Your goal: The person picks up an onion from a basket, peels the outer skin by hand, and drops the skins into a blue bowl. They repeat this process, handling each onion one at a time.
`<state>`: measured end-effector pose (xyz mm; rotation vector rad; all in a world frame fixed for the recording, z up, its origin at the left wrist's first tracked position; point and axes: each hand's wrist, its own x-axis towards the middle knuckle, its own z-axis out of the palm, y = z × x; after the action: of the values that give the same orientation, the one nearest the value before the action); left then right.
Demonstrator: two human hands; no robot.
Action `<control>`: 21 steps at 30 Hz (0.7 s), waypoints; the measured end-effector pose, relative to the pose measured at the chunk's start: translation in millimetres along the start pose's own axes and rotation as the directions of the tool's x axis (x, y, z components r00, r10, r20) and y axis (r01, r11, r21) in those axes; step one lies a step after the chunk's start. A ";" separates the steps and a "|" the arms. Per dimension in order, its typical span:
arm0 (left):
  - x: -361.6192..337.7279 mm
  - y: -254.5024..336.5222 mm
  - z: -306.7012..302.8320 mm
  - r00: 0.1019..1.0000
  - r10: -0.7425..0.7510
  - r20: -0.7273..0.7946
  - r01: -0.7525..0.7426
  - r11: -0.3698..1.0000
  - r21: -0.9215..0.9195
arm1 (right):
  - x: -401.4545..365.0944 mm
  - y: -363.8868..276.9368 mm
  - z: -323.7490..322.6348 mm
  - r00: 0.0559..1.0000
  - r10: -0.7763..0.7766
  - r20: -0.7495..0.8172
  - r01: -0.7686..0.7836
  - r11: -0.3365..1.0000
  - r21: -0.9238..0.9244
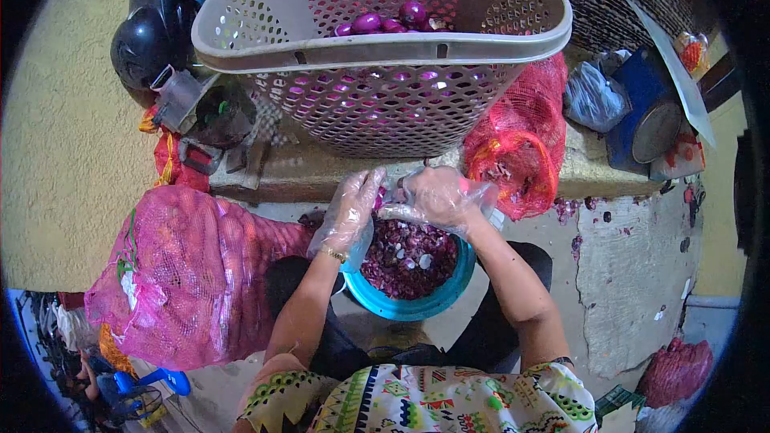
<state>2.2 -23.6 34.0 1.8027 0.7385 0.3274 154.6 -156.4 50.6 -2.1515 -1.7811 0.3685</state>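
Apparently the left hand (353,202) holds the onion (379,196) at its inner side, facing the right hand (438,196), whose grip is hidden, above the basin (407,310).

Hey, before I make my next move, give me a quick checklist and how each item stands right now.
1. Gloves on: ok; left hand and right hand both wear clear plastic.
2. Basin within reach: ok; both hands are at its far side.
3. Grip on a bulb: cannot tell; purple shows between the hands, but fingers hide most of it.
4. Basket upright: ok; it stands on the ledge, purple bulbs inside.
5. Floor free of scraps: not ok; dark scraps lie off to the right.
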 end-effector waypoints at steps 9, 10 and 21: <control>1.8 1.6 2.6 0.995 -0.017 -0.097 0.011 0.998 -0.063 | 1.2 5.6 12.1 0.994 -0.100 0.044 0.102 0.994 -0.048; 0.1 6.7 1.7 0.993 -0.024 -0.114 0.018 0.998 -0.052 | 0.8 5.2 10.1 0.994 -0.100 0.044 0.103 0.994 -0.048; 5.1 -14.9 3.7 0.999 -0.029 -0.040 0.026 0.998 -0.061 | 0.9 -9.1 -6.9 0.996 0.048 -0.080 -0.049 0.999 -0.003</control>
<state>3.3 -20.2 18.2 1.7319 0.7736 0.3653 149.3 -154.6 60.6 -2.1844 -1.6906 0.2854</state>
